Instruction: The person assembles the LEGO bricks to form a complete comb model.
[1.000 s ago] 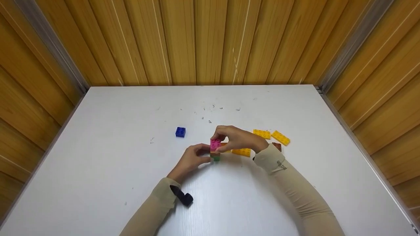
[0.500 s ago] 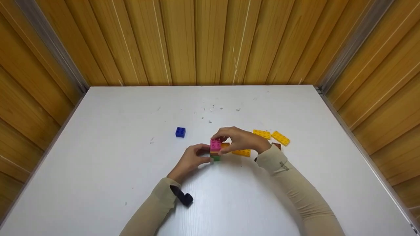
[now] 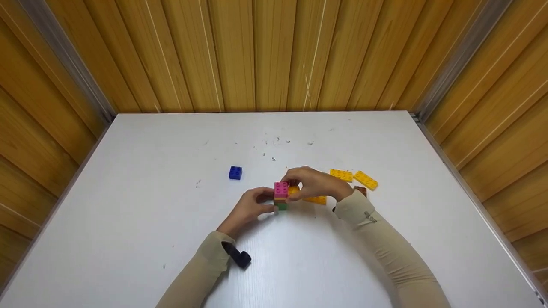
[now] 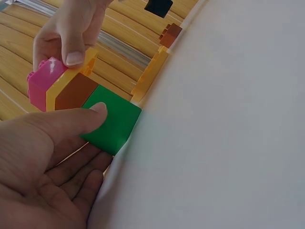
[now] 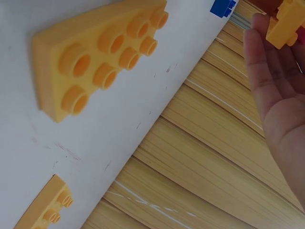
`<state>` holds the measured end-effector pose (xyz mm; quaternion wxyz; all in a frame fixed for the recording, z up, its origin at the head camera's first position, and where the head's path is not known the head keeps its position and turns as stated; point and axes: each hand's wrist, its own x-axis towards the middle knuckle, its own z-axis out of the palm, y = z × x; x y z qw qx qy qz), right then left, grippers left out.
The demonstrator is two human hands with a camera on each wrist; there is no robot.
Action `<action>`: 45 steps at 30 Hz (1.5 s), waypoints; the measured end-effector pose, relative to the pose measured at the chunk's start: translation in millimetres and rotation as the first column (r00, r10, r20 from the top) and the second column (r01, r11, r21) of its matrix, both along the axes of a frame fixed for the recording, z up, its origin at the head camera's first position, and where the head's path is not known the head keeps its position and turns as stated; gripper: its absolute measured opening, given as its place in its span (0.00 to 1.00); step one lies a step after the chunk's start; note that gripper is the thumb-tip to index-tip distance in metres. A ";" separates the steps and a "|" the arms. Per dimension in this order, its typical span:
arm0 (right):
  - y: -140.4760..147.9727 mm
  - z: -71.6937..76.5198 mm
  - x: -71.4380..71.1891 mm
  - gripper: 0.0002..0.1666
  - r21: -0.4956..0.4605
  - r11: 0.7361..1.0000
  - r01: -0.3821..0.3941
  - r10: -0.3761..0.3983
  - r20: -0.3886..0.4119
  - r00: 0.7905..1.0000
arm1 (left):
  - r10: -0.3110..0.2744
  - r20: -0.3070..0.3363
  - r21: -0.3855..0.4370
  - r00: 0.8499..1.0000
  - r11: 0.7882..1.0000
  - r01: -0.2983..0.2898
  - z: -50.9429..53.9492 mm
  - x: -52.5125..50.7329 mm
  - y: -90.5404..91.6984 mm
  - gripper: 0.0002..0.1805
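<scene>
A stack stands on the table: green brick [image 4: 114, 119] at the bottom, brown brick [image 4: 76, 92] above it, then a thin yellow plate [image 4: 89, 62] jutting out to the right, and a pink brick [image 3: 281, 189] on top. My left hand [image 3: 249, 209] grips the base, its thumb on the green brick in the left wrist view. At the right side of the stack, my right hand [image 3: 314, 183] pinches the jutting yellow plate, thumb in front and fingers behind. The right wrist view shows this plate's end [image 5: 284, 29] beside the fingers.
A blue brick [image 3: 235, 173] lies to the left, behind the left hand. Yellow plates [image 3: 341, 175] [image 3: 366, 180] [image 3: 317, 199] and a brown brick [image 3: 361, 191] lie around the right wrist. Wood-patterned walls [image 3: 274, 55] border the table [image 3: 171, 154].
My right hand has moved from the pink brick slightly to the right, onto the jutting yellow plate, uncovering the pink top. My left hand has kept its place at the base.
</scene>
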<state>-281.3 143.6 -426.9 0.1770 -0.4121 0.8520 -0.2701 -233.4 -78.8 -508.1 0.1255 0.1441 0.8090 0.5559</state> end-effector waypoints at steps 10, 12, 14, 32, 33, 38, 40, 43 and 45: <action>0.3 -2.2 0.4 0.22 -0.012 1.000 0.011 -0.011 0.007 1.000 | -0.115 -0.026 0.002 0.993 0.993 0.116 13.8 -5.5 -15.9 0.30; -0.6 -1.4 0.4 0.24 0.006 1.000 0.023 -0.023 0.009 1.000 | -0.103 -0.063 -0.025 0.993 0.995 0.102 16.8 -8.8 -23.4 0.31; -1.2 -0.7 0.3 0.25 0.030 0.999 0.035 -0.035 0.015 0.999 | -0.086 -0.105 -0.056 0.991 0.995 0.081 19.3 -12.6 -31.6 0.30; 7.5 -4.2 1.1 0.33 0.030 0.999 0.023 -0.024 0.028 0.999 | 0.055 -0.204 -0.123 0.977 0.989 -0.082 20.7 -46.8 -90.0 0.32; 8.5 -4.7 1.2 0.33 0.025 0.999 0.023 -0.024 0.031 0.999 | 0.062 -0.177 -0.133 0.982 0.987 -0.086 20.6 -47.8 -92.0 0.32; 13.4 -7.0 2.3 0.33 0.001 1.000 0.027 -0.027 0.045 0.999 | 0.090 -0.049 -0.170 0.995 0.981 -0.097 19.4 -52.4 -98.4 0.35; 15.2 -7.6 2.9 0.33 -0.002 0.999 0.035 -0.035 0.053 0.998 | 0.092 -0.016 -0.178 0.996 0.980 -0.093 18.3 -54.1 -99.7 0.35; 17.8 -8.5 3.4 0.33 -0.001 0.999 0.044 -0.044 0.064 0.997 | 0.098 0.004 -0.194 0.995 0.976 -0.095 16.5 -56.6 -100.9 0.35; 19.3 -9.3 3.4 0.33 0.000 0.999 0.050 -0.049 0.073 0.996 | 0.102 0.001 -0.205 0.995 0.974 -0.100 14.9 -58.3 -101.9 0.35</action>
